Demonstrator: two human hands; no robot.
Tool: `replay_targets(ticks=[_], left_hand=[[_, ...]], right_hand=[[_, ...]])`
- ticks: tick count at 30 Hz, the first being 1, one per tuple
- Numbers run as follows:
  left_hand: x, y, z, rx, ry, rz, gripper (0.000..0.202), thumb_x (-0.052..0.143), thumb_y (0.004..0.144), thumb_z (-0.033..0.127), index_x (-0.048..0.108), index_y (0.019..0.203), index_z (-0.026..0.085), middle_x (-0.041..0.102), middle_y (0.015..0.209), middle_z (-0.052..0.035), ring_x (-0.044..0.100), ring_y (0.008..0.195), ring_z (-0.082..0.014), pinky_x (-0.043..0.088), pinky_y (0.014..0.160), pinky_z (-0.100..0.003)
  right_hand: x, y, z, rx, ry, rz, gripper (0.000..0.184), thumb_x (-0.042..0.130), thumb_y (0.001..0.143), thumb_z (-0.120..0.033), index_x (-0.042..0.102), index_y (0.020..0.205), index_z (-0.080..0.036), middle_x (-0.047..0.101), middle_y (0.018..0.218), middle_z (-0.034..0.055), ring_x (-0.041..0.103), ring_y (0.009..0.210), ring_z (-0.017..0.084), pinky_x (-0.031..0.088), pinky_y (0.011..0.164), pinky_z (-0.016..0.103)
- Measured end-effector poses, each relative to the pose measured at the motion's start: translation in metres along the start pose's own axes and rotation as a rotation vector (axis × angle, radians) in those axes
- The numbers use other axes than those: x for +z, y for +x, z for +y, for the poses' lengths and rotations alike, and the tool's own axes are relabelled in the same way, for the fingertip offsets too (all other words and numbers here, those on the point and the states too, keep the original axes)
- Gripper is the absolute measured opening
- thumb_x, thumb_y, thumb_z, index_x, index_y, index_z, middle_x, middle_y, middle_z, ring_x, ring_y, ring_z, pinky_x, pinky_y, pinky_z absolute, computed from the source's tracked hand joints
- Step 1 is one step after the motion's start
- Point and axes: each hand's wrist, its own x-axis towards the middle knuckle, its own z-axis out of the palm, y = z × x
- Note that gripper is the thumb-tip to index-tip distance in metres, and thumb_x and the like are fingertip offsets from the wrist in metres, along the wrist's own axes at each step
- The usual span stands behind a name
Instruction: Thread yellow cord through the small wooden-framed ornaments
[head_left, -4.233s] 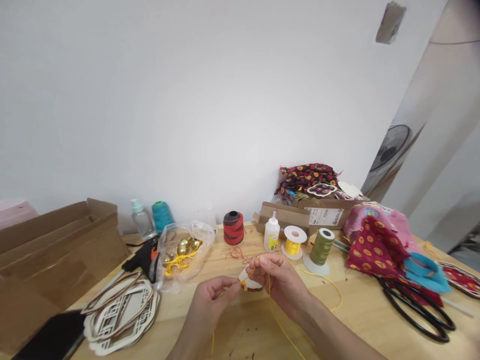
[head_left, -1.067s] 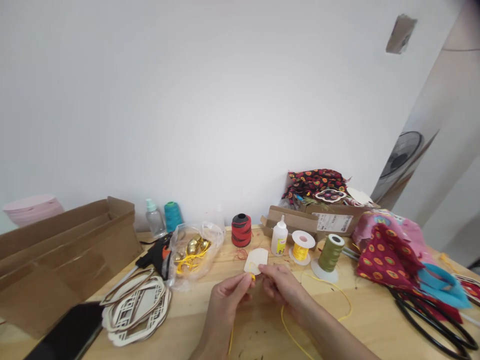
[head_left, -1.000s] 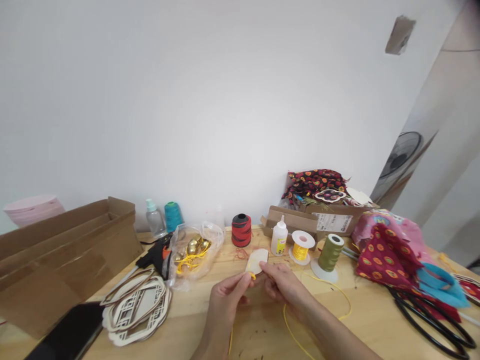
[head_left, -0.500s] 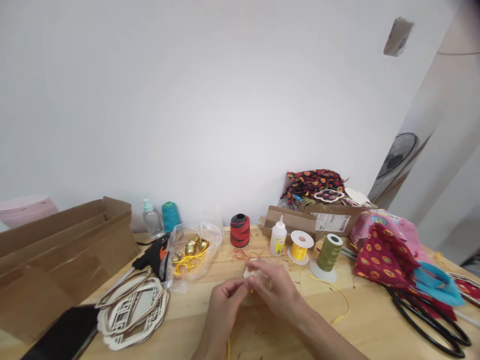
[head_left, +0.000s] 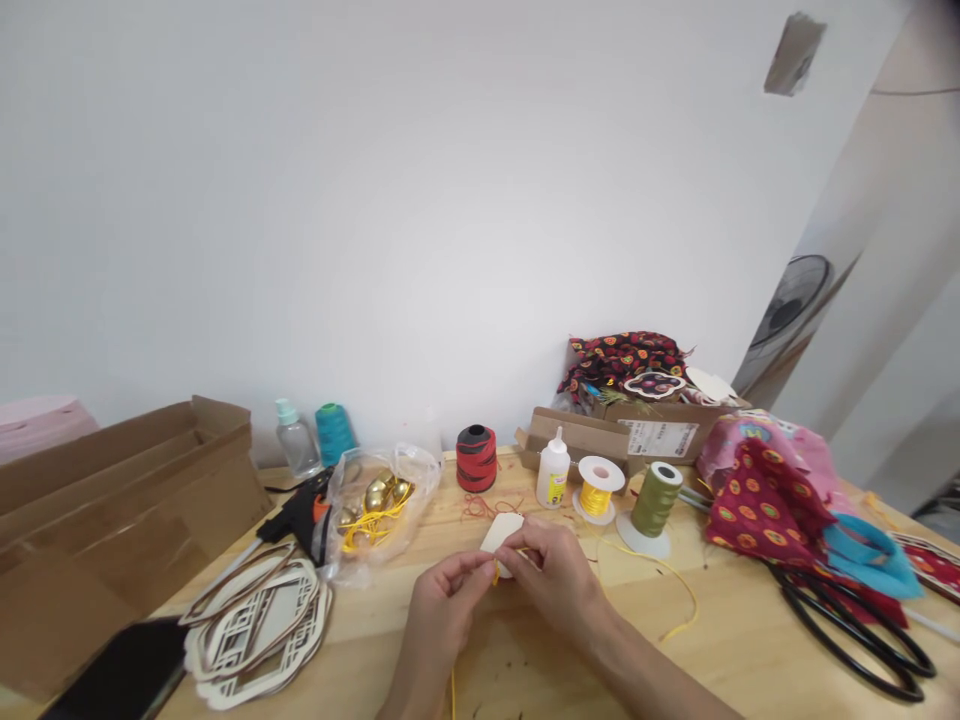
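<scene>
A small pale cutout [head_left: 500,531] with rounded corners, probably thin wood, is held up just above a light wooden counter [head_left: 739,665], in front of a white wall [head_left: 375,200]; a standing fan [head_left: 787,315] shows at the far right. The cutout sits between the two hands, its upper part showing above the fingers. A short end of yellow cord [head_left: 495,572] hangs at its lower edge, and a longer yellow cord [head_left: 664,588] trails across the counter to the right.

Both hands are nearly closed. The left hand [head_left: 442,610] pinches at the cutout's lower edge and the cord with its fingers [head_left: 476,568], while the right hand [head_left: 559,585] presses its fingers [head_left: 529,540] against the front of the cutout.

Just beyond lie loose red threads [head_left: 476,507], a red-and-black thread spool [head_left: 476,458], a white glue bottle [head_left: 553,470], a spool of yellow cord [head_left: 598,495] and an olive thread cone [head_left: 655,500]. To the left, a clear plastic bag [head_left: 382,510] holds gold bells and yellow cord, beside a glue gun [head_left: 300,520] and stacked fretwork frames [head_left: 255,630]. To the right, black-handled scissors [head_left: 847,630] lie by a heap of red patterned fabric [head_left: 765,500]
</scene>
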Motion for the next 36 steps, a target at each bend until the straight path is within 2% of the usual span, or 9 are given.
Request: replay_targets(ticks=[3, 7, 18, 22, 26, 28, 30, 33, 36], left_hand=[[0.001, -0.001, 0.000, 0.011, 0.057, 0.011, 0.022, 0.070, 0.046, 0.032, 0.067, 0.059, 0.014, 0.046, 0.030, 0.0067, 0.033, 0.030, -0.0051, 0.021, 0.033, -0.017], [-0.001, 0.002, -0.006, 0.044, 0.092, -0.030, 0.022, 0.069, 0.049, 0.032, 0.068, 0.060, 0.013, 0.063, 0.048, -0.0006, 0.049, 0.044, -0.0102, 0.033, 0.043, -0.018], [-0.009, 0.010, -0.017, 0.096, 0.164, -0.089, 0.025, 0.068, 0.052, 0.034, 0.068, 0.063, 0.012, 0.063, 0.050, -0.0009, 0.048, 0.046, -0.0108, 0.033, 0.046, -0.020], [-0.009, 0.012, -0.017, 0.093, 0.179, -0.066, 0.028, 0.066, 0.053, 0.036, 0.067, 0.066, 0.011, 0.059, 0.043, 0.0014, 0.043, 0.038, -0.0084, 0.030, 0.042, -0.019], [-0.009, 0.013, -0.018, 0.142, 0.179, -0.085, 0.028, 0.068, 0.049, 0.036, 0.067, 0.062, 0.011, 0.065, 0.052, -0.0029, 0.054, 0.052, -0.0151, 0.038, 0.051, -0.022], [-0.008, 0.010, -0.016, 0.186, 0.193, -0.088, 0.026, 0.067, 0.051, 0.036, 0.066, 0.062, 0.011, 0.065, 0.053, -0.0030, 0.055, 0.054, -0.0166, 0.039, 0.053, -0.024], [-0.007, 0.007, -0.014, 0.225, 0.198, -0.086, 0.024, 0.066, 0.053, 0.035, 0.065, 0.060, 0.012, 0.063, 0.052, -0.0017, 0.054, 0.053, -0.0159, 0.039, 0.052, -0.023], [-0.006, 0.002, -0.012, 0.220, 0.199, -0.108, 0.022, 0.065, 0.053, 0.035, 0.063, 0.056, 0.013, 0.055, 0.042, 0.0024, 0.047, 0.041, -0.0113, 0.033, 0.040, -0.020], [-0.008, 0.004, -0.011, 0.162, 0.170, -0.151, 0.028, 0.065, 0.050, 0.038, 0.063, 0.056, 0.011, 0.047, 0.037, 0.0051, 0.036, 0.032, -0.0071, 0.024, 0.032, -0.018]], right_hand=[[-0.001, -0.001, -0.002, -0.013, -0.023, -0.006, 0.016, 0.051, 0.072, -0.021, 0.064, 0.063, -0.017, 0.052, 0.057, 0.0005, 0.045, 0.055, 0.011, 0.031, 0.051, 0.021], [-0.001, -0.002, -0.001, -0.008, -0.050, 0.001, 0.015, 0.052, 0.071, -0.018, 0.062, 0.060, -0.017, 0.055, 0.059, 0.0008, 0.047, 0.056, 0.011, 0.031, 0.052, 0.021], [0.004, 0.000, 0.003, 0.044, -0.031, 0.018, 0.017, 0.051, 0.071, -0.022, 0.061, 0.058, -0.017, 0.055, 0.057, 0.0005, 0.045, 0.052, 0.011, 0.030, 0.049, 0.021], [0.003, 0.002, 0.008, 0.234, 0.216, -0.054, 0.018, 0.054, 0.068, -0.029, 0.059, 0.057, -0.015, 0.052, 0.052, -0.0009, 0.041, 0.046, 0.009, 0.027, 0.044, 0.020], [-0.012, 0.005, 0.004, 0.445, 0.662, -0.270, 0.026, 0.055, 0.067, -0.035, 0.056, 0.056, -0.012, 0.034, 0.038, -0.0080, 0.021, 0.034, 0.003, 0.014, 0.036, 0.018], [-0.021, 0.003, 0.001, 0.502, 0.877, -0.349, 0.023, 0.052, 0.069, -0.033, 0.058, 0.063, -0.012, 0.025, 0.037, -0.0106, 0.012, 0.034, 0.003, 0.008, 0.035, 0.017], [-0.024, -0.002, -0.003, 0.560, 1.033, -0.417, 0.017, 0.048, 0.069, -0.025, 0.059, 0.074, -0.013, 0.024, 0.037, -0.0113, 0.011, 0.033, 0.003, 0.007, 0.034, 0.016], [-0.017, -0.010, -0.005, 0.561, 1.062, -0.447, 0.025, 0.044, 0.066, -0.018, 0.059, 0.087, -0.014, 0.032, 0.034, -0.0102, 0.017, 0.030, 0.003, 0.010, 0.032, 0.015], [0.000, -0.017, -0.004, 0.422, 0.885, -0.346, 0.026, 0.050, 0.067, -0.022, 0.060, 0.090, -0.013, 0.045, 0.042, -0.0065, 0.029, 0.030, 0.002, 0.014, 0.032, 0.015]])
